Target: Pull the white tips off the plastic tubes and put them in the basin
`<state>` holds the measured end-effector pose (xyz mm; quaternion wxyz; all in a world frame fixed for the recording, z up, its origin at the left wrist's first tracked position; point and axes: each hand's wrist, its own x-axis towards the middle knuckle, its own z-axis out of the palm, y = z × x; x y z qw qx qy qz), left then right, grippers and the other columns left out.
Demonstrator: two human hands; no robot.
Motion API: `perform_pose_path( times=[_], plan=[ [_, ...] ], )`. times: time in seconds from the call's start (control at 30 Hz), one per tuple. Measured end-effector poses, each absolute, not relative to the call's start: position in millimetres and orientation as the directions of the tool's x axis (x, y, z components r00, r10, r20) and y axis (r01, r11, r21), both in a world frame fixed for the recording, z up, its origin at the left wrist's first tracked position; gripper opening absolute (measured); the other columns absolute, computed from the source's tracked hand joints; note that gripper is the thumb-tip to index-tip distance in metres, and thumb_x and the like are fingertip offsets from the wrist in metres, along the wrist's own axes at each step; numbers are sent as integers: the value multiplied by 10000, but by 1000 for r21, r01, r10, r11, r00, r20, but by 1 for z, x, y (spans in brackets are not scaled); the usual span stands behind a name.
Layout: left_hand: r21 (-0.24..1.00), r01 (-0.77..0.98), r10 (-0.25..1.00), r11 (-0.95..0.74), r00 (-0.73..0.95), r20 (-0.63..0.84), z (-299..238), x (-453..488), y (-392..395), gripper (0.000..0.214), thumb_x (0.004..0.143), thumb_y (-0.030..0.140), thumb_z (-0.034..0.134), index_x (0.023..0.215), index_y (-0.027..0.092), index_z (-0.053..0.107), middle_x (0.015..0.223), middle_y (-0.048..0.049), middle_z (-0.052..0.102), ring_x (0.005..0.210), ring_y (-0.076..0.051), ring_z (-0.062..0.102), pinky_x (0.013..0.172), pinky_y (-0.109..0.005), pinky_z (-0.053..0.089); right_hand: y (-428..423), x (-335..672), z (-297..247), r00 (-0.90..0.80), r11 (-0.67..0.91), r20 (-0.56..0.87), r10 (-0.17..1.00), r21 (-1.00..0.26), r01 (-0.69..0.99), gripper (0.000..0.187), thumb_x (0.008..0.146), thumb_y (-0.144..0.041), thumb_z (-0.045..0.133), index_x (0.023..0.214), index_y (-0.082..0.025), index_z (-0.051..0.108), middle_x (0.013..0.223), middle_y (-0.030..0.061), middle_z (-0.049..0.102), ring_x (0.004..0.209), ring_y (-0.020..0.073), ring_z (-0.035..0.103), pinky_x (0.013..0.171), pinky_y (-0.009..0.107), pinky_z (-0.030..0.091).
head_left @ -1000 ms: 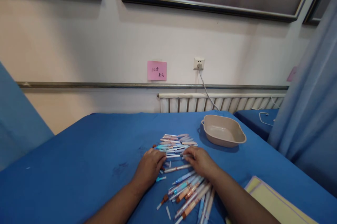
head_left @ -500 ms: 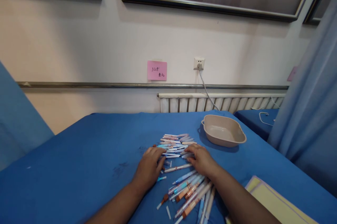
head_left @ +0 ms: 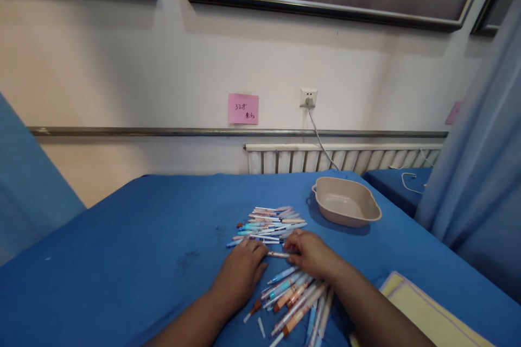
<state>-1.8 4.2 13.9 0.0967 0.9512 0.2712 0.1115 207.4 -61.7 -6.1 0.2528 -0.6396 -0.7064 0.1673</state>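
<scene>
Right now I'm watching a single pen (head_left: 278,254) lying between two hands near the middle of the blue-covered worktop (head_left: 142,249). The right hand (head_left: 311,252) is pinching its right end between thumb and finger. The left hand (head_left: 241,270) is resting palm down at the other end; its fingers are hiding that end, so I cannot tell whether they are grasping it. I'm judging that one hand is sitting at each end to steady the pen and level it with the row of pens (head_left: 268,229) just beyond. Those pens are lying close together, probably so they line up alike, while a loose pile (head_left: 299,303) is fanning out on the near side, within easy reach. A tan basin (head_left: 345,204) is standing toward the far right corner, and yellow sheets (head_left: 427,314) are lying by the right edge.

As for direction, the pen's long axis is running sideways, nearly parallel to the far edge. Fingers are covering both ends, so I cannot tell which way its tip is pointing.
</scene>
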Motion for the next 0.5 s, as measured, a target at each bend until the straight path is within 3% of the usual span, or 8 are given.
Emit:
perform_pose_path(
  times=[0.17,0.33,0.5],
  plan=[
    [229,507,545,-831,825,151,13,2,3,168,855,207,499,990,250,588,998,-29,569,976,-229,473,840,-368,363,-62,204,-3,-85,180,202,976,-519,836,256,687,-213,683,940,-244,661,968,31,597,946,191,517,826,275,367],
    [272,519,571,-810,804,167,11,4,2,103,872,223,475,890,200,574,926,-36,571,924,-226,483,820,-370,361,-61,202,-4,-92,196,217,972,-523,830,194,684,-195,691,873,-229,663,957,28,598,936,184,515,827,274,357],
    [317,498,580,-807,766,275,11,2,6,157,914,240,392,894,197,541,917,-40,576,882,-217,500,801,-371,375,-59,199,-6,-136,263,256,957,-571,777,140,754,-156,613,872,-224,646,902,8,627,883,155,539,781,241,370]
  ],
)
